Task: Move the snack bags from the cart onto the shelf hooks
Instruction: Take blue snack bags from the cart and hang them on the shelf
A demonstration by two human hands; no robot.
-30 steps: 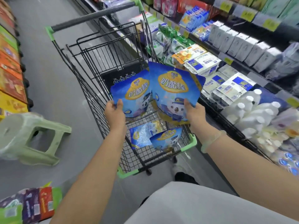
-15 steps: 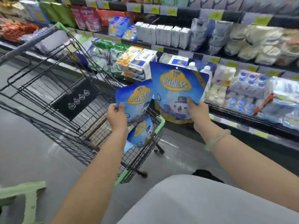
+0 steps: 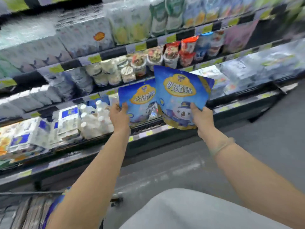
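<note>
Snack bags (image 3: 179,98) gripped, both hands (image 3: 200,118) raised.

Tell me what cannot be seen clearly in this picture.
- Shelf hooks: none can be made out in the head view; motion blur smears the shelves.
- Cart: cut off by the bottom edge, blurred.
- Left bag: its right side is covered by the right bag.
- Price labels: text unreadable.

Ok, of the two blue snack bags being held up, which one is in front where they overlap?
The bag in the right hand, the larger-looking blue bag. Its left edge covers the right side of the left hand's bag.
</note>
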